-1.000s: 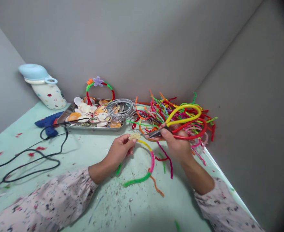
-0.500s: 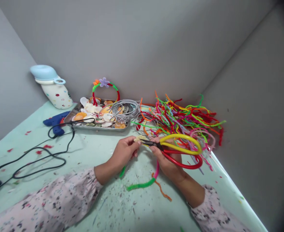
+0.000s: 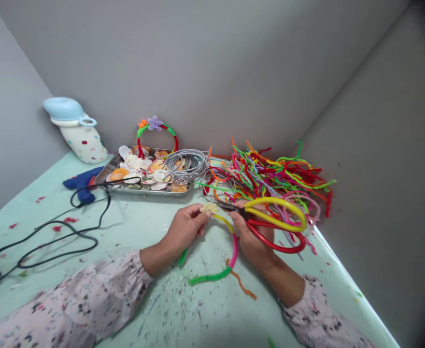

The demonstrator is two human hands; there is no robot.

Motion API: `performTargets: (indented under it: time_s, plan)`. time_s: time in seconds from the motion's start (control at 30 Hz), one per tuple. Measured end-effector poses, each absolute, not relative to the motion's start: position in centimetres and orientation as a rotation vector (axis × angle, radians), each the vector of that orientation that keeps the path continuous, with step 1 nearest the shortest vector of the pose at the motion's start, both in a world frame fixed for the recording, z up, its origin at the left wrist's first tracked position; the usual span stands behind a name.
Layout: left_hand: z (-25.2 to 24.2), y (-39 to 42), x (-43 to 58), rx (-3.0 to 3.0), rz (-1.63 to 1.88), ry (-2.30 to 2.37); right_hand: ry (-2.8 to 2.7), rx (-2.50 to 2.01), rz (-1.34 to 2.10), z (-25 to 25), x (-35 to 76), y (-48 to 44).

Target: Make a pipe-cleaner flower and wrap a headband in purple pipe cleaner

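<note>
- Pinching a pale shell piece (image 3: 209,208) atop the pipe-cleaner hoop (image 3: 235,249), the left hand (image 3: 185,227) has its fingers closed on it above the tabletop (image 3: 136,227).
- Right hand (image 3: 254,239) grips the scissors (image 3: 266,220), blades just beside that piece.
- Beyond lie loose pipe cleaners (image 3: 270,174) and a shell tray (image 3: 150,192).

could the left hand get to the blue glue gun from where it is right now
Probably yes, once it lets go: the left hand is pinching a small beige piece on the pipe-cleaner hoop. The glue gun lies off to its left, with only the black cord on the table between them.
</note>
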State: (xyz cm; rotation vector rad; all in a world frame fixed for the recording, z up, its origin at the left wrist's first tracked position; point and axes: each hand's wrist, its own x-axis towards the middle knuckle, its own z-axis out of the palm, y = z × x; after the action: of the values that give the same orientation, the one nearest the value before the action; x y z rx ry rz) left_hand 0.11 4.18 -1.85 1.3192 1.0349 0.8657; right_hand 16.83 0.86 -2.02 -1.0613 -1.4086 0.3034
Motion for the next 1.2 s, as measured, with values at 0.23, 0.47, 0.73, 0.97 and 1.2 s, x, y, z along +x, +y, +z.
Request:
performTargets:
  time_s: [0.23,0.47,0.73,0.97,1.2]
  plan:
    - [-1.72,4.16,0.14,1.313,0.864,1.03,-1.44,-1.036,0.392,-1.85,16.7,0.74]
    - [-1.56,4.04,0.2,1.335,0.866,1.035,-1.391,-1.01,0.508,-1.86,16.4,0.9]
    - [-1.77,3.99,0.13,1.339,0.859,1.031,-1.351,-1.003,0.512,-1.77,16.45,1.11]
    - [-1.51,3.97,0.13,1.371,0.832,1.04,-1.292,-1.043,0.542,-1.86,16.25,1.09]
    - [-1.67,3.98,0.14,1.369,0.837,1.04,-1.303,-1.047,0.442,-1.53,16.5,1.36]
